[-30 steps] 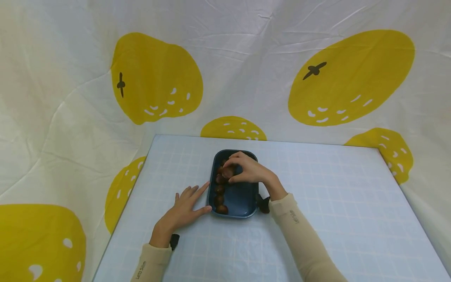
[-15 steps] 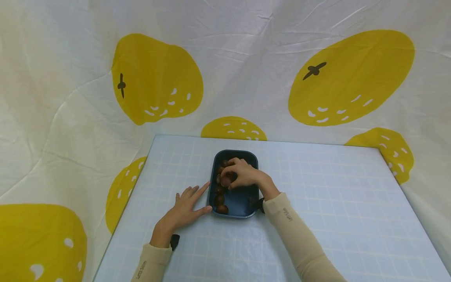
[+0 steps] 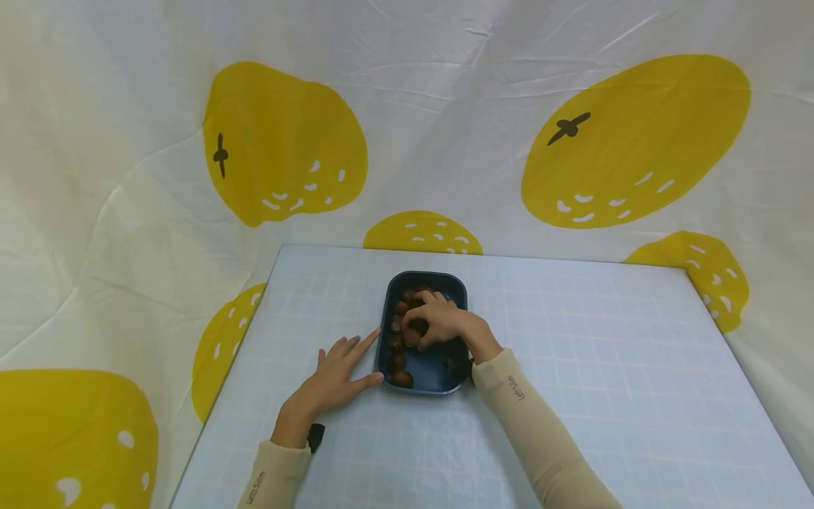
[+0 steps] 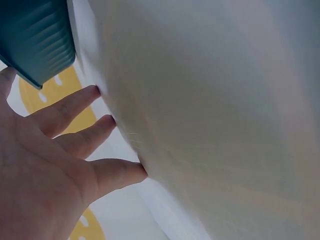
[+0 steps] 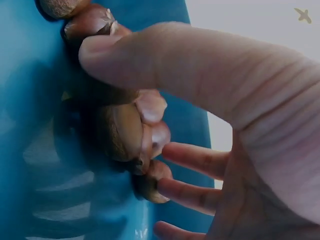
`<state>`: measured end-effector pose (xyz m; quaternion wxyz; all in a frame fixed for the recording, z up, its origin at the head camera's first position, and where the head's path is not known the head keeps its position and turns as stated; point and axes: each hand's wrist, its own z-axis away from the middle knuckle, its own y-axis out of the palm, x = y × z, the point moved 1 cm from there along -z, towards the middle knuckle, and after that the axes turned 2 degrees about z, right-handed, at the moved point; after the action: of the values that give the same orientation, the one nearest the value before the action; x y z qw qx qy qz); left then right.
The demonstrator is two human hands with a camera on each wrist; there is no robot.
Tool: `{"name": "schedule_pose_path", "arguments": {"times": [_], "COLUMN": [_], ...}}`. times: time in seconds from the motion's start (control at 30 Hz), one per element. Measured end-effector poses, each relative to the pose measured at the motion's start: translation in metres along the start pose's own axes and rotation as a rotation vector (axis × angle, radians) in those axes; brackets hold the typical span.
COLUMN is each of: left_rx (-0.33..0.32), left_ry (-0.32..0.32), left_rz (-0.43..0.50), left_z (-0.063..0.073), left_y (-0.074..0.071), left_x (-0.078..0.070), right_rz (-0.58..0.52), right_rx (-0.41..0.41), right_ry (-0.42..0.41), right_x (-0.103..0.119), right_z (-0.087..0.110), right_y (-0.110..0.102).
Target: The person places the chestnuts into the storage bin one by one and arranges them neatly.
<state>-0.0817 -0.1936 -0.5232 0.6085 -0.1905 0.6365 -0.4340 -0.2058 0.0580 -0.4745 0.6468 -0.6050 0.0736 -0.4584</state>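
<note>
A dark blue tray [image 3: 427,369] stands on the table, with several glossy brown chestnuts [image 3: 400,379] lined up along its left side and more at its far end. Inside it, the thumb and curled forefinger of my right hand [image 3: 441,319] pinch a chestnut [image 3: 412,338] close beside that row. Seen from the right wrist, the thumb [image 5: 120,60] covers part of the chestnuts; the other fingers spread out below. My left hand [image 3: 333,378] lies with fingers spread, forefinger and thumb tips right at the tray's left edge. In the left wrist view its fingertips meet the tabletop.
The table [image 3: 604,367] has a pale blue checked cover. A white cloth with yellow fruit prints [image 3: 286,141] hangs behind and at the sides. Black wrist devices show at the left wrist [image 3: 315,436] and beneath the right one.
Within the tray, my right hand has moved toward the near end with the chestnut, coming lower beside the row. The left hand stays at the tray's edge.
</note>
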Motion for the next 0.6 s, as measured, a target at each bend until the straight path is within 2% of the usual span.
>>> {"name": "schedule_pose_path", "arguments": {"times": [0.33, 0.6], "left_rx": [-0.011, -0.010], "left_ry": [0.007, -0.002], "left_rz": [0.003, 0.000], "left_z": [0.0000, -0.0003], "left_y": [-0.0010, 0.0009], "left_x": [-0.0009, 0.0020], "right_rz": [0.027, 0.012], "right_rx": [-0.036, -0.129], "right_ry": [0.029, 0.010], "right_x": [-0.0009, 0.0001], "right_z": [-0.0010, 0.0000], "right_y": [0.0024, 0.0002]}}
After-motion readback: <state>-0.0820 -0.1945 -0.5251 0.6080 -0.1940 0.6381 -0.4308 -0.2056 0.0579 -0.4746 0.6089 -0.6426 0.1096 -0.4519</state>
